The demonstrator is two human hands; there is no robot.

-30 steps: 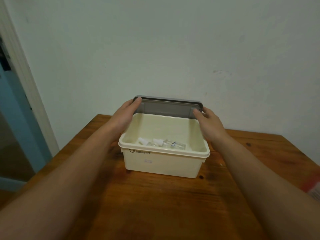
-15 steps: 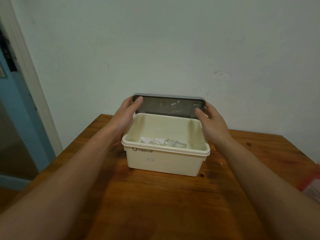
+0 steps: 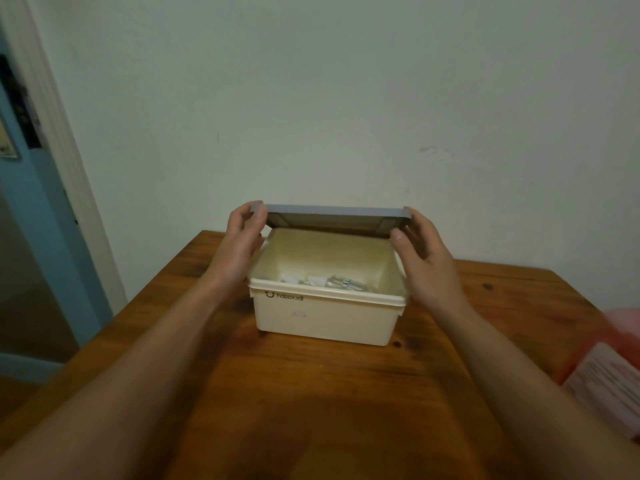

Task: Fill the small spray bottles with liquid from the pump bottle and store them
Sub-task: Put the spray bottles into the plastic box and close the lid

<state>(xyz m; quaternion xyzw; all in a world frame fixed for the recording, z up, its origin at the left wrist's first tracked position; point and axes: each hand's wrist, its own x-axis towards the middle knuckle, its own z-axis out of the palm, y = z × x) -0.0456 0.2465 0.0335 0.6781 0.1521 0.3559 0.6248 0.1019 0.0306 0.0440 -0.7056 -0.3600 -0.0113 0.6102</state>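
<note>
A cream plastic storage box (image 3: 325,317) stands on the wooden table (image 3: 311,393). Small clear spray bottles (image 3: 332,283) with white caps lie at its bottom, partly hidden by the front wall. A grey lid (image 3: 334,218) hovers nearly flat above the back of the box. My left hand (image 3: 242,240) grips the lid's left end. Its right end is held by my right hand (image 3: 422,254). No pump bottle is in view.
A red and white packet (image 3: 609,368) lies at the table's right edge. The wall stands close behind the box. A door frame (image 3: 59,150) and blue wall are at the left.
The lid has been lifted from leaning behind the box and tipped forward, from nearly upright to almost flat above the box. Both hands rose with it.
</note>
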